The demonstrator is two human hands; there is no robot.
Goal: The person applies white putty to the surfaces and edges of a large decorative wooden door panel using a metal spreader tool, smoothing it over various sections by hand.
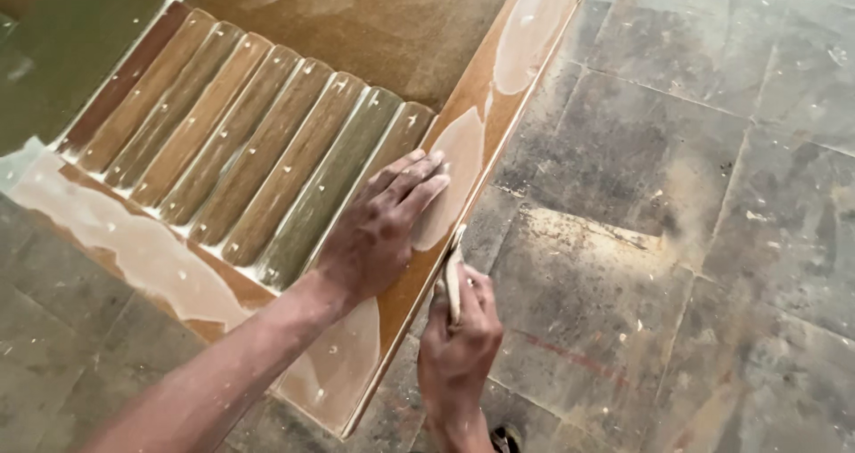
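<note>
A brown wooden panel (374, 25) lies flat on the floor, with a row of rounded wooden ribs (258, 150) across it. Pale filler paste (134, 244) is smeared on its flat border. My left hand (378, 226) rests flat on the panel's border beside the last rib, fingers together and pointing up and right. My right hand (459, 342) is at the panel's right edge, closed on a thin flat scraper blade (453, 270) that is held upright against that edge.
Grey stone floor tiles (695, 195) with dust and pale specks lie to the right and below. A dark green surface (62, 43) shows at the top left. A small dark object (508, 437) shows at the bottom edge.
</note>
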